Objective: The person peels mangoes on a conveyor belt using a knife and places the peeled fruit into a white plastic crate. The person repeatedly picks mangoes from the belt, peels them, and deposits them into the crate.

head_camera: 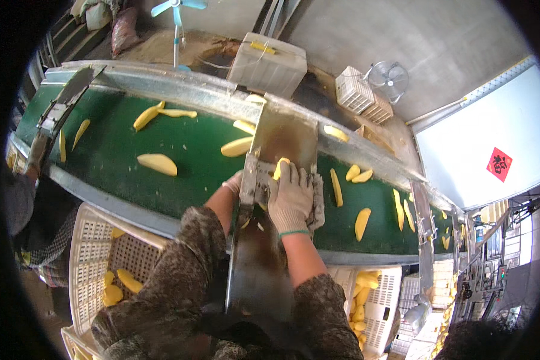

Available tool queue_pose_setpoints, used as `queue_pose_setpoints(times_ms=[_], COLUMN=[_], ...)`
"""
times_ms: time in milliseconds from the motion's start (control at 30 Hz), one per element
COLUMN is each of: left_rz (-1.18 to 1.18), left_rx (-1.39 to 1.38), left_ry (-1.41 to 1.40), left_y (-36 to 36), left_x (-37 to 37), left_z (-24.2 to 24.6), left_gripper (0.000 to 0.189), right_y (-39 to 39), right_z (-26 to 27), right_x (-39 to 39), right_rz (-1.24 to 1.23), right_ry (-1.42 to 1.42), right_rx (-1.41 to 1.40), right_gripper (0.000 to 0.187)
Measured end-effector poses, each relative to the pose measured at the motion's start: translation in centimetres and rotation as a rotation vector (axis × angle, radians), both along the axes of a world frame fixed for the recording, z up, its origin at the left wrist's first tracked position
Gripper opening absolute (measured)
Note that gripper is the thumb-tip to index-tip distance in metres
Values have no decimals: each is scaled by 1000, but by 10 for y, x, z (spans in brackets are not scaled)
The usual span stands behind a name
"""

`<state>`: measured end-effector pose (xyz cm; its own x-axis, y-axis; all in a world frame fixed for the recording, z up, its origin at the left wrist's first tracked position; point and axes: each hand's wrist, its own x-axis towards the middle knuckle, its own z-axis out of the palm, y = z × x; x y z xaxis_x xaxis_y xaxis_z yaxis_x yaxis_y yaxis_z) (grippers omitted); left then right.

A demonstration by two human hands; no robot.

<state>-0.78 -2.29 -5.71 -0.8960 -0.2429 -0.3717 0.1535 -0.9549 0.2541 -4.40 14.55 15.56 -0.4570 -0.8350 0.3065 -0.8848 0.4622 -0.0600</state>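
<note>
My right hand [291, 195], in a knitted glove with a green cuff, presses on a yellow peeled piece [281, 168], probably root or fruit, on a metal chute [285, 135] that spans the belt. My left hand [235, 182], also gloved, is at the left edge of the plate [250, 180] in the chute; its fingers are mostly hidden, so I cannot tell whether it holds anything. Small scraps lie on the chute below. On the green conveyor belt [193, 171] lie long yellow pieces, such as one at left [157, 164] and one at right [362, 223].
A white plastic crate [87, 265] with yellow pieces stands at lower left, another [381, 306] at lower right. Metal rails edge the belt. At far left, another person's arm [20, 193] is near a second chute. Beyond are fans [176, 36] and a pale box [270, 67].
</note>
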Motion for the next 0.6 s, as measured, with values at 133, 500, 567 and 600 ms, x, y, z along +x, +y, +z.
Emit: queue_pose_setpoints(times_ms=[133,500,567,600], left_rz=[2,710,717,667], left_rx=[64,-904,-989,-940], left_ry=[78,-491,-458,-536], left_y=[4,56,107,127], left_x=[-25,123,165,180], left_z=[-45,89,115,123], left_gripper=[42,59,57,58], right_y=[-34,62,87,97], right_z=[-2,-5,-7,-5], right_x=[-21,-4,21,34], right_rz=[-50,-114,-72,-18], right_ry=[-98,-789,-582,-344], right_rx=[136,-402,-350,-267], right_gripper=[57,55,56,66])
